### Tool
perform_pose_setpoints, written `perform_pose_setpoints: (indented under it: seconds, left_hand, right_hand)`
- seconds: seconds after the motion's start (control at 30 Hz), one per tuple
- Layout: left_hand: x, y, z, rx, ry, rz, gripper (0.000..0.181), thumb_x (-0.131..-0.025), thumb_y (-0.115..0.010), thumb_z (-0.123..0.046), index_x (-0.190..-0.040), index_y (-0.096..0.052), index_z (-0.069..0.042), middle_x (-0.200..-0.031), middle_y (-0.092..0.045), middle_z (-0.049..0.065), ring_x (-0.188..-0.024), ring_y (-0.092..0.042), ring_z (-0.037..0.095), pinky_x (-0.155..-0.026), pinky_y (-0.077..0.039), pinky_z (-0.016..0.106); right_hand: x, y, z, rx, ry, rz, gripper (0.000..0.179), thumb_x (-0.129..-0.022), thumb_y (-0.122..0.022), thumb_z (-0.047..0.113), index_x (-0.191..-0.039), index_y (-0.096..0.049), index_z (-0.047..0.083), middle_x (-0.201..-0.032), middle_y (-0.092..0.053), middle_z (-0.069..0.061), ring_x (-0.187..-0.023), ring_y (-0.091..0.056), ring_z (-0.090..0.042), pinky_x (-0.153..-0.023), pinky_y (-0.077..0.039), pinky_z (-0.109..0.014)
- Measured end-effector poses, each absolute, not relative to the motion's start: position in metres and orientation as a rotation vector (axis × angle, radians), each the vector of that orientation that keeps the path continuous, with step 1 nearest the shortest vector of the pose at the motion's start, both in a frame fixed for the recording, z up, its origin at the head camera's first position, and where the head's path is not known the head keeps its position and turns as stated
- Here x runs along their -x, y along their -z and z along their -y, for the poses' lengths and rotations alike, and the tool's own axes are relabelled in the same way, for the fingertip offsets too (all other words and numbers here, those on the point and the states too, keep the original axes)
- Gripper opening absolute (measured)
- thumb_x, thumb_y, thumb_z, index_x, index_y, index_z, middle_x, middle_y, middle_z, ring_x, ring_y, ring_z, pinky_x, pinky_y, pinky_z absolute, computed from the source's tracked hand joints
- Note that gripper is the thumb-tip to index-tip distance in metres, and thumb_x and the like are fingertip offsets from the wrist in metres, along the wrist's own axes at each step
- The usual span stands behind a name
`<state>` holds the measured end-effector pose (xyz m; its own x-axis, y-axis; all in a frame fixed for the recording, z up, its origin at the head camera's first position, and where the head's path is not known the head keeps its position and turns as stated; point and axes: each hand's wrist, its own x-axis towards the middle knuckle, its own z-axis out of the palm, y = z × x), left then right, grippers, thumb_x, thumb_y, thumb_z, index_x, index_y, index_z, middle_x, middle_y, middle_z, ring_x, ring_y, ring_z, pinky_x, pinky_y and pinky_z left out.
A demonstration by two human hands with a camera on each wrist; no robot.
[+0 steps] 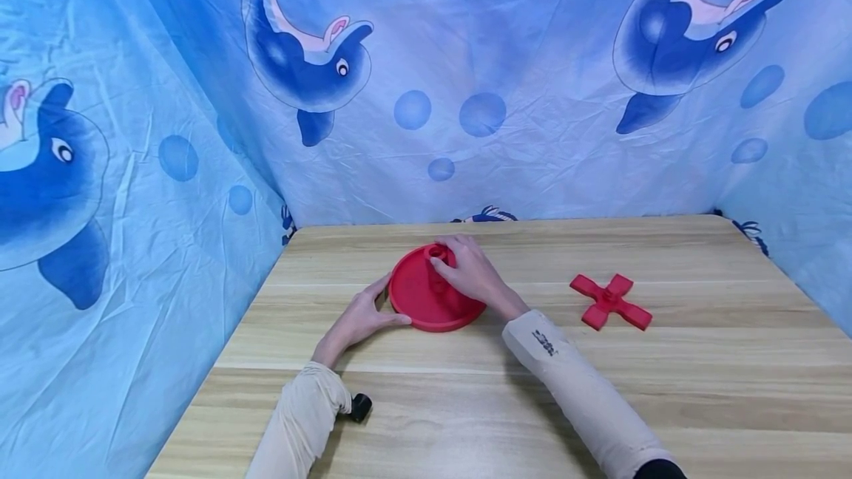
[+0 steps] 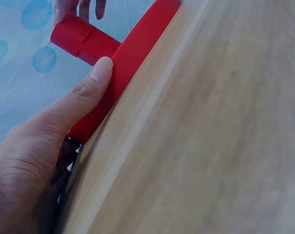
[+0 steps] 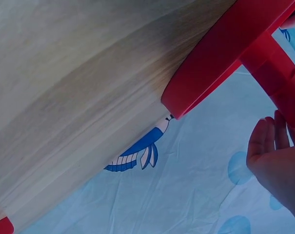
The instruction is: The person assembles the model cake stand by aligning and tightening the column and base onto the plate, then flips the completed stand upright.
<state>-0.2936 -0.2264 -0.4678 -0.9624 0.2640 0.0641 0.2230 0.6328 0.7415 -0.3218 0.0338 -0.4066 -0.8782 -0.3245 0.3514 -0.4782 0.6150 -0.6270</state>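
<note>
Red dish (image 1: 416, 305), rim (image 1: 437, 327) in the grip of left fingers (image 1: 379, 288), upright post (image 2: 84, 39) above in the pinch of right fingers (image 3: 281, 135)

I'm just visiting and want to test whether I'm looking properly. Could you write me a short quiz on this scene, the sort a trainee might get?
1. True or false: the left hand touches the edge of the round red dish.

2. What is the right hand holding?
A) the rim of the dish
B) the upright red tube
C) nothing at all

3. Which red piece lies on the table apart from both hands?

Key:
1. True.
2. B.
3. The cross-shaped piece, to the right of the dish in the head view.
</note>
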Motion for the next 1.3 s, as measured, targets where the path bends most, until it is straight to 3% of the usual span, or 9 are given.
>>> perform_pose_setpoints:
  seconds: [0.2, 0.5, 0.77, 1.03, 1.3]
  left_hand:
    - [0.2919, 0.4659, 0.2259, -0.413, -1.252, -2.793, 0.11, -0.077, -0.089, -0.054, -0.164, -0.032, -0.018, -0.163, -0.039, 0.007, -0.15, -0.032, 0.03, -0.116, -0.038, 0.052]
    - [0.291, 0.4661, 0.2256, -0.431, -1.271, -2.783, 0.109, -0.078, -0.09, -0.05, -0.164, -0.033, -0.015, -0.162, -0.04, 0.01, -0.15, -0.033, 0.033, -0.115, -0.038, 0.054]
    - [0.294, 0.4679, 0.2261, -0.407, -1.272, -2.783, 0.111, -0.076, -0.09, -0.053, -0.164, -0.033, -0.018, -0.162, -0.04, 0.008, -0.15, -0.032, 0.032, -0.115, -0.039, 0.054]
    - [0.2934, 0.4677, 0.2254, -0.395, -1.269, -2.783, 0.112, -0.075, -0.09, -0.055, -0.164, -0.033, -0.019, -0.163, -0.039, 0.008, -0.151, -0.031, 0.032, -0.116, -0.038, 0.054]
    - [0.2923, 0.4681, 0.2262, -0.417, -1.276, -2.787, 0.111, -0.076, -0.09, -0.054, -0.164, -0.033, -0.016, -0.163, -0.039, 0.008, -0.151, -0.031, 0.032, -0.116, -0.037, 0.054]
  right_hand:
    - [0.3225, 0.4059, -0.0338, -0.645, -1.106, 2.634, 0.052, -0.097, -0.074, 0.03, -0.142, -0.061, 0.006, -0.135, -0.06, -0.013, -0.128, -0.052, -0.029, -0.092, -0.059, -0.045]
    - [0.3227, 0.4058, -0.0351, -0.685, -1.115, 2.63, 0.05, -0.098, -0.072, 0.023, -0.144, -0.06, 0.006, -0.137, -0.059, -0.012, -0.128, -0.05, -0.028, -0.09, -0.06, -0.044]
    - [0.3235, 0.4083, -0.0329, -0.638, -1.12, 2.615, 0.056, -0.095, -0.078, 0.026, -0.144, -0.059, 0.006, -0.132, -0.059, -0.013, -0.122, -0.054, -0.028, -0.087, -0.061, -0.044]
    - [0.3231, 0.4076, -0.0341, -0.682, -1.122, 2.616, 0.052, -0.097, -0.074, 0.022, -0.144, -0.059, 0.004, -0.137, -0.058, -0.014, -0.128, -0.05, -0.029, -0.09, -0.06, -0.045]
    - [0.3239, 0.41, -0.0326, -0.714, -1.13, 2.577, 0.049, -0.097, -0.076, 0.021, -0.141, -0.061, 0.004, -0.131, -0.06, -0.013, -0.124, -0.052, -0.028, -0.092, -0.059, -0.042]
